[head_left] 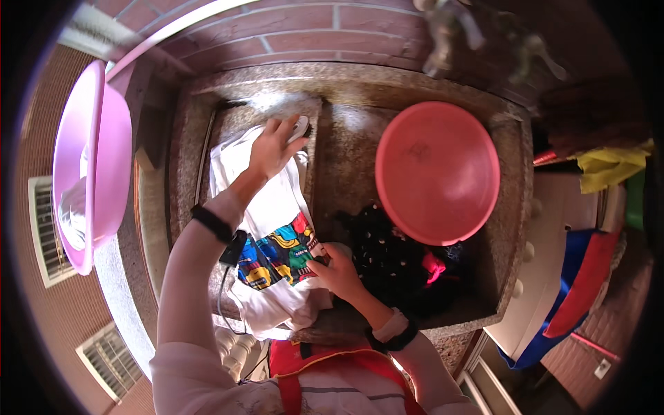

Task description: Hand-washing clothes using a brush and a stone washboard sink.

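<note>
A white garment with a colourful vehicle-like print lies spread on the left slab of a stone wash sink. Near the garment's upper edge, my left hand is closed around a scrub brush with a white body and dark bristles; the palm hides part of it. Lower down, my right hand grips the printed part at its right side, thumb on top. Bunched white fabric hangs at the sink's front edge.
A red plastic basin stands in the sink's right part, beside dark wet spotted cloth with a pink piece. At the left is a pink basin holding white cloth. A brick wall rises behind.
</note>
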### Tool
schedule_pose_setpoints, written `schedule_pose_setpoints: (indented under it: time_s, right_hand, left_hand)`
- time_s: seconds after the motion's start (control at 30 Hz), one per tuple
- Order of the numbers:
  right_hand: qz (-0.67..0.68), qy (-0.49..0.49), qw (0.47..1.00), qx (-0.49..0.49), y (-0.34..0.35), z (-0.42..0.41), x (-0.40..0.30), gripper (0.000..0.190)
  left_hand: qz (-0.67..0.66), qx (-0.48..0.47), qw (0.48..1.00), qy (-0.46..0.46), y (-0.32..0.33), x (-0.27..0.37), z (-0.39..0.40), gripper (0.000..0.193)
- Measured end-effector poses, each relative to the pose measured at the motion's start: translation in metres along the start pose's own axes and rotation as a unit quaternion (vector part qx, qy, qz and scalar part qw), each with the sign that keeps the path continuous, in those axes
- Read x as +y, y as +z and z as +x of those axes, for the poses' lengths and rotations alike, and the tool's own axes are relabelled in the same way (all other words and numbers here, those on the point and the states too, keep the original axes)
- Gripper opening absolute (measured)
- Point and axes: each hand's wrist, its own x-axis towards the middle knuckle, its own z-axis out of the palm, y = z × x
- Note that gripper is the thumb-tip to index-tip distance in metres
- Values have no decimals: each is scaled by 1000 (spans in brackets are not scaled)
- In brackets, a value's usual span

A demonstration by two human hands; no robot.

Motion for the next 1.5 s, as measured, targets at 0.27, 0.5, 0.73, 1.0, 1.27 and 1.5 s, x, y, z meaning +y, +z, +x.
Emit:
schedule_pose_setpoints:
  time_s: [0.27,0.5,0.73,1.0,1.27,1.5]
  right_hand:
    - [245,-63,940,230,-195,-69,-32,42]
    - [73,7,947,313,-320,-31,-18,30]
    - [-499,82,837,210,-283,47,0,55]
    - [-346,101,924,127,-312,61,50,47]
    - [110,87,989,-47,-175,-40,-66,53]
    - [-112,-126,974,-149,27,-20,-44,60]
  left_hand:
    - [-484,-67,872,32,-9,159,62,46]
    - [-378,-215,899,49,122,220,82,54]
    - [20,-236,959,159,214,207,71,55]
    - [-110,-338,933,62,213,214,96,54]
    - [-439,-163,872,-139,20,130,98,46]
    - [-66,-57,986,-139,-93,-20,21,47]
